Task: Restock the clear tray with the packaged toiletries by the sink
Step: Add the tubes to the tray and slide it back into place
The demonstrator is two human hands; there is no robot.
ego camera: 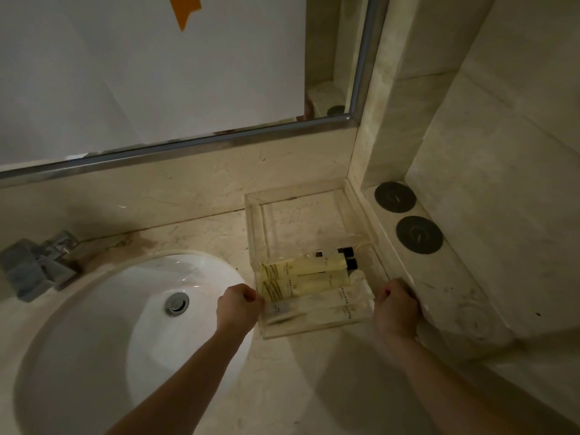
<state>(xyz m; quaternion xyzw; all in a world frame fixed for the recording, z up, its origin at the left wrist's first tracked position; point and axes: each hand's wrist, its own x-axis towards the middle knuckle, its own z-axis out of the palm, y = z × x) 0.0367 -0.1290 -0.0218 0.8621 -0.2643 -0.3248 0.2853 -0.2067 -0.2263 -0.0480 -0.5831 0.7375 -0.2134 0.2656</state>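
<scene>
A clear acrylic tray [273,196] stands on the marble counter in the back right corner, right of the sink. Its near half holds two yellow tubes with dark caps [309,266] and two pale packaged tubes [317,304], all lying side by side. The far half of the tray holds nothing. My left hand [240,306] is curled against the tray's near left edge. My right hand [397,306] is curled at the tray's near right edge, beside the ledge. Whether the fingers actually grip the tray walls is not visible.
A white round sink [103,324] with a metal drain lies to the left, a chrome tap [44,265] behind it. A raised marble ledge on the right carries two dark round coasters [419,234]. A framed mirror hangs above the backsplash.
</scene>
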